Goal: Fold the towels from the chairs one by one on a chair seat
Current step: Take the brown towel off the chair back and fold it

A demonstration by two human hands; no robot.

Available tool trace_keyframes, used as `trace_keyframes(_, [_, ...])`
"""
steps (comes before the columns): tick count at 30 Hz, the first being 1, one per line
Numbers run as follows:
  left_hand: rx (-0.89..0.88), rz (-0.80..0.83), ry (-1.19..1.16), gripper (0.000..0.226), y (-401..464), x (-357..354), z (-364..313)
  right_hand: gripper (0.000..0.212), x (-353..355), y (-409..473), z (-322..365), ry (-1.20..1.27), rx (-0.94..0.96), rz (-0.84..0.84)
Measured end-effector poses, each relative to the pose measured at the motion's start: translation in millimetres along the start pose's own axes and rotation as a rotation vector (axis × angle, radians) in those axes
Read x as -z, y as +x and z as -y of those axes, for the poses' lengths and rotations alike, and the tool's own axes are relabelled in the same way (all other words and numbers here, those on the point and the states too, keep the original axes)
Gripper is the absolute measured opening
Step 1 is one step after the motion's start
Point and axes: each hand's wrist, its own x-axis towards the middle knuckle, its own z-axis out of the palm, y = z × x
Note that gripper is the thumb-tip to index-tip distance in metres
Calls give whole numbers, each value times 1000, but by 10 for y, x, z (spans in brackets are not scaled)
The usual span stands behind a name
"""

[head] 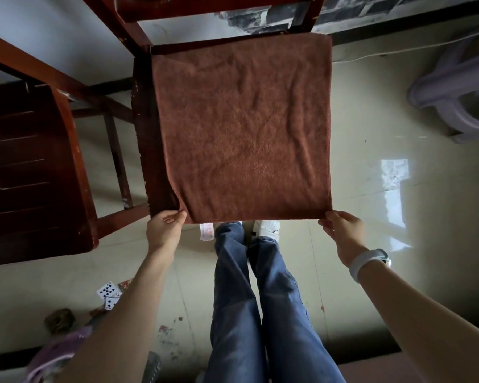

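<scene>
A brown towel [241, 125] lies spread flat over the seat of a dark wooden chair [145, 134] straight ahead of me, covering nearly all of the seat. My left hand [165, 229] pinches the towel's near left corner. My right hand [340, 230], with a white band on the wrist, pinches the near right corner. Both near corners sit at the seat's front edge.
A second dark wooden chair [25, 172] stands to the left, its seat bare. A pale plastic stool [454, 87] lies at the right. Playing cards [108, 293] and litter are scattered on the tiled floor near my legs [249, 299].
</scene>
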Motion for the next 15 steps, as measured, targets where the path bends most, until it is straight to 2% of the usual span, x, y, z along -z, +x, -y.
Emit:
trace_keyframes(3, [24, 73, -153, 16, -45, -13, -6, 19, 21, -19, 2, 37, -9, 0])
trace_keyframes(7, [3, 161, -124, 3, -79, -35, -12, 21, 43, -20, 35, 38, -20, 7])
trace_keyframes(14, [131, 18, -318, 4, -90, 103, 6, 16, 43, -25, 43, 15, -4, 7])
trace_keyframes(15, [146, 3, -345, 11, -96, 148, 11, 16, 46, -33, 42, 19, 2, 15])
